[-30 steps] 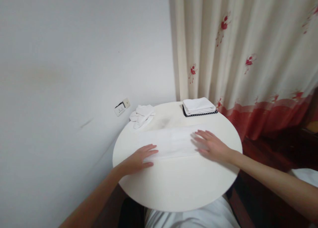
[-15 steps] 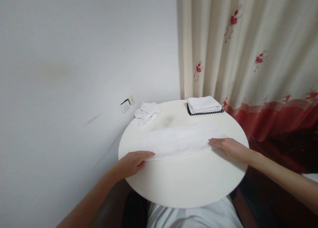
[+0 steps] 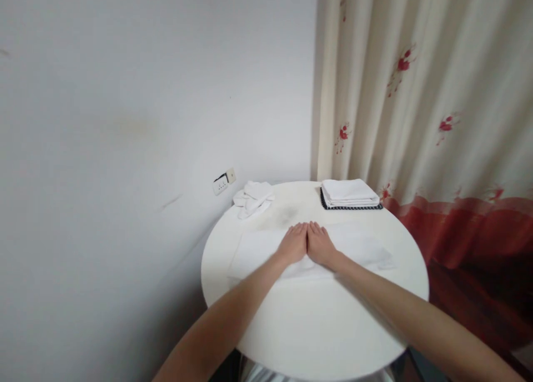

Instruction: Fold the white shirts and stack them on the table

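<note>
We face a matte, faintly marked white wall (image 3: 125, 93), and beside it a cream curtain (image 3: 375, 121) hangs in soft vertical folds, printed with red flowers above a red lower band. In front stands a smooth round white table (image 3: 308, 321) with a grey smudge. Across its middle lies a long rectangular strip of white cloth (image 3: 258, 246), wrinkled toward the right. Behind are squarely folded white cloths (image 3: 350, 190), stacked, and a crumpled white cloth (image 3: 254, 197) at far left. Our left hand (image 3: 293, 243) and right hand (image 3: 320, 246) meet on the strip, backs up, fingers together; we cannot tell whether they pinch it. A plastic wall socket (image 3: 220, 185) is smallest.
</note>
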### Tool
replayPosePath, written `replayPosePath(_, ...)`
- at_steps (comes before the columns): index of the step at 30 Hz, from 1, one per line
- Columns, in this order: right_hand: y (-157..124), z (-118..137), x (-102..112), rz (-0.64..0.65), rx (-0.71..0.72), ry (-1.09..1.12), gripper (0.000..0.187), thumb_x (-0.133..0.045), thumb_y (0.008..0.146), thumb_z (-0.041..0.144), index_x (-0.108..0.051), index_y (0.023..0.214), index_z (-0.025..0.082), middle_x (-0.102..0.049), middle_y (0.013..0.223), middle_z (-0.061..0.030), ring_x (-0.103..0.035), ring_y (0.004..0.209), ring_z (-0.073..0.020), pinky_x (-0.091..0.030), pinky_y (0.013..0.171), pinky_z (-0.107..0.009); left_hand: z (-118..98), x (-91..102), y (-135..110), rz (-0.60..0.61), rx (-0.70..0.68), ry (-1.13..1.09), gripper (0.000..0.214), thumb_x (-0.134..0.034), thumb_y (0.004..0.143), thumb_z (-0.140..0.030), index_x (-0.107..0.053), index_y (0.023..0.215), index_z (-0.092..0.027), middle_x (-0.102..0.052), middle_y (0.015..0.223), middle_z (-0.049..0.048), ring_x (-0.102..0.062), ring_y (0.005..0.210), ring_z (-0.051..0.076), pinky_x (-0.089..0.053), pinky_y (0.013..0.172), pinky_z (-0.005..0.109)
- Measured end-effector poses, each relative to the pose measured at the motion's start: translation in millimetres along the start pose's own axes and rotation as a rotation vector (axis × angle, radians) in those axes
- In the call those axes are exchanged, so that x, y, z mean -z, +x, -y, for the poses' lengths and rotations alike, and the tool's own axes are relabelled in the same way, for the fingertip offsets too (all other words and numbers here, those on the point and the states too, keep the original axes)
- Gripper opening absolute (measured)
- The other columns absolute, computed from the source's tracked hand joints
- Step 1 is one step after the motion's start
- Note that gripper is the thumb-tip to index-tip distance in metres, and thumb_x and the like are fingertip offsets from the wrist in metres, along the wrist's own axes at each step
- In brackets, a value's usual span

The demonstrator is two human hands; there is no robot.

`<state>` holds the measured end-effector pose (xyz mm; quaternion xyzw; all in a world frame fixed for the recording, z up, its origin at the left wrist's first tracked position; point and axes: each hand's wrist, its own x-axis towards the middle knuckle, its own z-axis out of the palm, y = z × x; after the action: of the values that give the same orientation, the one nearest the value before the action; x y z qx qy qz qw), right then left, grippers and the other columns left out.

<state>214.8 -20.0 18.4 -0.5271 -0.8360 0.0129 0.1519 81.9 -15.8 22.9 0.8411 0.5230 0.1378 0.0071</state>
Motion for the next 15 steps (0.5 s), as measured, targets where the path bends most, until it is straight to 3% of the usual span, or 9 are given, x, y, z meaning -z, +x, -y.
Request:
replayPosePath(5,-5,-6,-17,-0.016,-0.012,0.005,0.058,-0.026,0.101,0.024,-0.035,0.155,0.004,-0.035,0.16,-0.0165,-0.028,0.149,-0.0298,-0.021,0.12,-0.05,10,-23.4,-6,-0.035,0.033,0.111,0.054,-0.021,0.105,-0.025,-0.034,0.155,-0.009,-0.035,0.161,0.0124,-0.03,0.15,0.025,-0.024,0.123,0.045)
replayPosePath(15,-7,-16,-10,0.049,-0.058,-0.011,0.057,-0.03,0.101,0.03,-0.035,0.156,0.015,-0.031,0.163,-0.0138,-0.024,0.151,-0.0288,-0.016,0.12,-0.051,6,-21.1,-8,-0.008,0.104,0.172,0.055,-0.025,0.105,-0.035,-0.035,0.155,-0.016,-0.035,0.161,0.0099,-0.03,0.15,0.028,-0.022,0.122,0.052)
